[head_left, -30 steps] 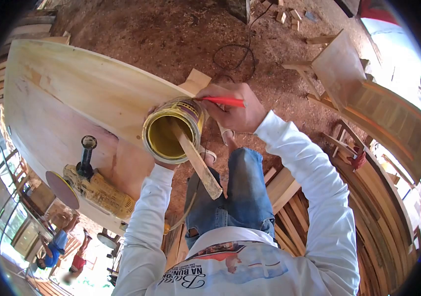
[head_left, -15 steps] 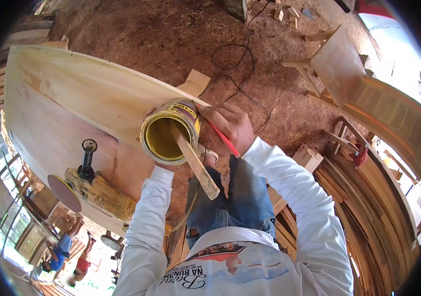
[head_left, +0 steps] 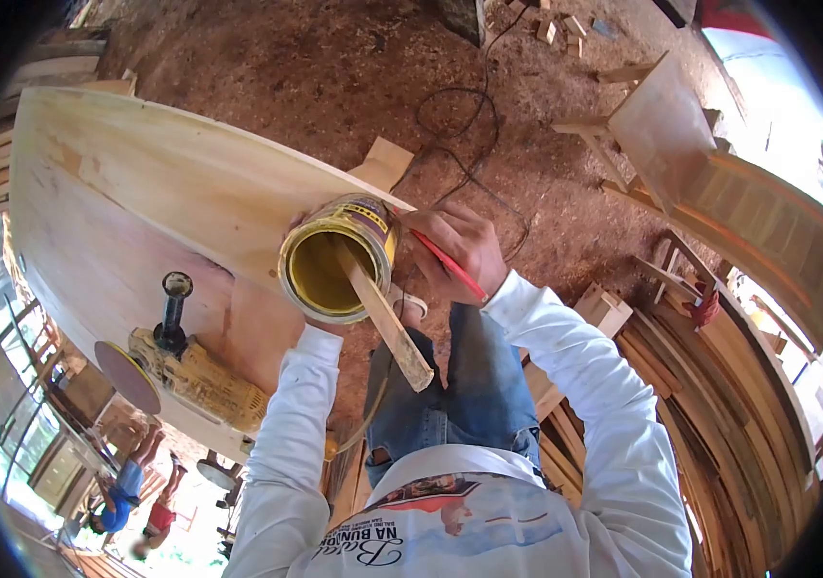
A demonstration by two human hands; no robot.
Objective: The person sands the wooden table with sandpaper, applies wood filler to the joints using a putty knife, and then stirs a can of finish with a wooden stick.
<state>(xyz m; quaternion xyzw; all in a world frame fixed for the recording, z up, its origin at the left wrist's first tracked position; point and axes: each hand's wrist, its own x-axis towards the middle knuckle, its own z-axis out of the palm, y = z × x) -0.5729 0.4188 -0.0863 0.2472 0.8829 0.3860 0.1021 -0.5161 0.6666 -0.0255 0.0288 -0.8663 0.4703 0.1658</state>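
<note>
A yellow-labelled paint can (head_left: 370,223) is tipped so its open mouth faces me, its inner wall coated yellow. My left hand (head_left: 325,325) grips it from behind and below, with most of its fingers hidden by the can. A flat wooden stick (head_left: 394,337) leans out of the mouth and over the rim. In my right hand (head_left: 467,246), beside the can's right side, is a slim red tool (head_left: 450,263). The fingers are closed around it, and its far end is hidden.
Left of the can lies a large curved plywood panel (head_left: 171,154), with a yellow power sander (head_left: 204,376) on it. A black cable (head_left: 474,164) loops over the dirt floor. Stacked boards (head_left: 720,414) and a wooden bench-like piece (head_left: 662,125) stand at right. Two people (head_left: 122,496) are at lower left.
My right hand has shifted slightly right, away from the can, carrying the red tool with it. The can and stick have moved only a little to the right.
</note>
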